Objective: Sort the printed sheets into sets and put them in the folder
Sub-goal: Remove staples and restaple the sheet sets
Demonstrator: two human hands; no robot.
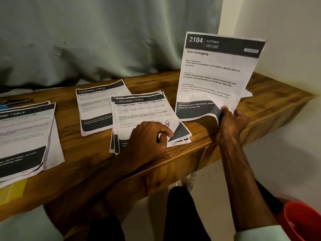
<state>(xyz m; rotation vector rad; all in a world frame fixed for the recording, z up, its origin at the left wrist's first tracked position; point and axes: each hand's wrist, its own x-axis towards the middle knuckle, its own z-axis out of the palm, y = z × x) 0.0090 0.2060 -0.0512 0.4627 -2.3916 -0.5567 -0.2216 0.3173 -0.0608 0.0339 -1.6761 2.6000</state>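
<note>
While my right hand [231, 122] pinches the bottom edge of the kitchen sheet [217, 72] between thumb and curled fingers, the page stands nearly upright above the right end of the wooden table [97, 164]. Its dark header reads "3104 KITCHEN" and, below that, "Sink Unclogging". The lower edge curls where I grip it. Behind it, a corner of another white sheet [247, 93] lies flat on the wood.

My left hand [149, 138] rests on the middle pile [113, 145], fingers curled. Thumb and forefinger pinch the lower right corner of its top sheet [139, 110], which is lifted and bent away from the pages beneath. That sheet is headed "DRESSING TABLE". The pile is fanned, so the edges of several sheets show.

Just beside it to the left and farther back lies a second pile [97, 105] with the same header. Well apart, at the left edge, sits a thicker stack [24, 136], partly out of view. Under its near corner shows something yellow and flat, which I take for the folder [12, 192].

A dark pen-like object [17, 101], too blurred to name, lies at the back left. A grey-green curtain [104, 40] hangs behind the table, and a red bucket [302, 221] stands on the floor at my right.
</note>
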